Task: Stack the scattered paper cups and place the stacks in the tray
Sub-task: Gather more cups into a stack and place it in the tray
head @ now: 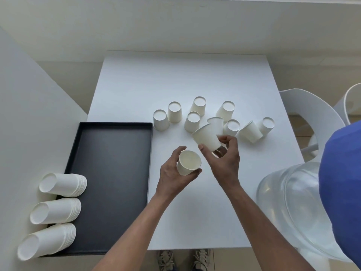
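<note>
Seeing white table (195, 75), pale wall (175, 26); black tray (113, 173) bears three cup stacks (62, 184); my left hand (172, 178) grips the near cup (189, 162), right hand (224, 163) a tilted cup (207, 137).

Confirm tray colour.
The tray is plain black, no pattern. The head view shows it best.

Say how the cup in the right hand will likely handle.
Probably light: the right hand holds the cup by fingertips near its base. Thin paper, so likely crushable. Tapered, so on its side it may roll in a curve.
</note>
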Motion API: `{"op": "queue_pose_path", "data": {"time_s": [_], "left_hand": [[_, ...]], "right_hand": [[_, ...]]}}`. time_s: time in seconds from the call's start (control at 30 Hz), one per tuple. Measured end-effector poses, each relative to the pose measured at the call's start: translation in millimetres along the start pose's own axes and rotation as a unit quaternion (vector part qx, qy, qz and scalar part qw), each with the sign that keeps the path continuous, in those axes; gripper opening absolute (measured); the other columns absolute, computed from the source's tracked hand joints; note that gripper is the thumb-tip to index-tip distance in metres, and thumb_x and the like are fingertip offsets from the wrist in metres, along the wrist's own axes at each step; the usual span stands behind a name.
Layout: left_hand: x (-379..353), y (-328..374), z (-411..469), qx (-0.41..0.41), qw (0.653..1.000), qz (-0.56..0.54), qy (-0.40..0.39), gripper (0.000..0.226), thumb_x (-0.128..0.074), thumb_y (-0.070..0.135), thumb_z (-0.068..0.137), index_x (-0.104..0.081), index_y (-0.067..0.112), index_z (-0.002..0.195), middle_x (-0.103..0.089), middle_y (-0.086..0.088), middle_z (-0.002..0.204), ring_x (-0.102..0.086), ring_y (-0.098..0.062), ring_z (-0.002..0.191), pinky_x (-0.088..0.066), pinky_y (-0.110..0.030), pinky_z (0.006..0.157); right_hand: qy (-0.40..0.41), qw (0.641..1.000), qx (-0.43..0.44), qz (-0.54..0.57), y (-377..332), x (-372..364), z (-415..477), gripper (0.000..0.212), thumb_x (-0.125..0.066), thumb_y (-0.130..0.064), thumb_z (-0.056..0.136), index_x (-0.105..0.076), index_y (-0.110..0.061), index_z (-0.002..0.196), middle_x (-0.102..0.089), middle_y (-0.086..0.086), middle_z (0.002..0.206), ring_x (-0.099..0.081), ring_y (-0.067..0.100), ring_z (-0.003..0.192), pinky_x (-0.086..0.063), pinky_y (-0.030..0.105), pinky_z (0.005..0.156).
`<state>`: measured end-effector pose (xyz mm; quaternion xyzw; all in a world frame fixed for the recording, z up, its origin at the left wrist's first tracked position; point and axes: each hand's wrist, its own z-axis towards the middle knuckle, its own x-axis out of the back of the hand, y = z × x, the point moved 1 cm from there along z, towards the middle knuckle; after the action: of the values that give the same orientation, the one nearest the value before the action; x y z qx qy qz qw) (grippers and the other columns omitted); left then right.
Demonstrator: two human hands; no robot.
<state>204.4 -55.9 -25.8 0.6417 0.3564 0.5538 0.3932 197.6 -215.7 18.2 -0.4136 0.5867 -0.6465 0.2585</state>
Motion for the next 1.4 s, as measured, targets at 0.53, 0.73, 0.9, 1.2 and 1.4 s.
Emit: {"op": "queue_pose_path", "data": {"time_s": [0.53,0.73,0.9,1.2,1.4], "left_hand": [[-2.8,9.3,8.2,-0.016,0.999,-0.043,-0.016,0.091,-0.083,0.051,0.065,-0.043,0.040,0.146,-0.071,0.014,0.112,-0.070,-0.018,0.094,-0.060,-0.041,0.079],[-3.3,9.7,11.7,-0.016,0.999,-0.047,-0.018,0.082,-0.087,0.046,0.070,-0.046,0.046,0.141,-0.070,0.016,0.099,-0.068,-0.011,0.084,-0.060,-0.037,0.079],[-2.9,-2.3,11.8,-0.022,0.999,-0.027,0.006,0.072,-0.094,0.039,0.068,-0.057,0.037,0.130,-0.066,0.021,0.119,-0.065,-0.009,0.108,-0.058,-0.043,0.087],[-8.2,-9.5,13.6,-0.008,0.999,-0.028,0.018,0.076,-0.096,0.038,0.065,-0.057,0.038,0.130,-0.063,0.024,0.119,-0.063,-0.010,0.110,-0.059,-0.044,0.087],[-6.7,-12.3,15.7,-0.006,0.999,-0.026,0.020,0.077,-0.096,0.038,0.065,-0.056,0.039,0.131,-0.064,0.023,0.118,-0.062,-0.010,0.110,-0.059,-0.045,0.087]], "right_hand": [[-0.146,0.979,0.089,-0.113,17.3,-17.6,-17.1,0.072,-0.082,-0.031,0.081,-0.042,-0.028,0.142,-0.050,-0.014,0.135,-0.049,0.016,0.126,-0.047,0.005,0.080],[-0.221,0.941,0.145,-0.213,29.2,-11.5,-19.6,0.057,-0.056,-0.061,0.090,-0.052,-0.024,0.133,-0.047,-0.013,0.144,-0.035,0.007,0.136,-0.044,0.019,0.098],[-0.110,0.973,0.104,-0.175,40.6,3.6,12.0,0.047,-0.048,-0.056,0.098,-0.053,-0.024,0.133,-0.055,-0.010,0.129,-0.052,0.019,0.124,-0.051,0.046,0.097],[0.002,0.871,-0.102,-0.481,61.5,48.8,116.2,0.080,-0.058,-0.007,0.085,-0.025,-0.035,0.153,-0.025,0.014,0.147,-0.032,0.042,0.125,-0.042,0.052,0.096],[-0.046,0.826,-0.123,-0.548,70.0,55.0,136.0,0.077,-0.055,-0.006,0.084,-0.027,-0.033,0.150,-0.032,0.013,0.138,-0.031,0.037,0.127,-0.038,0.048,0.098]]}}
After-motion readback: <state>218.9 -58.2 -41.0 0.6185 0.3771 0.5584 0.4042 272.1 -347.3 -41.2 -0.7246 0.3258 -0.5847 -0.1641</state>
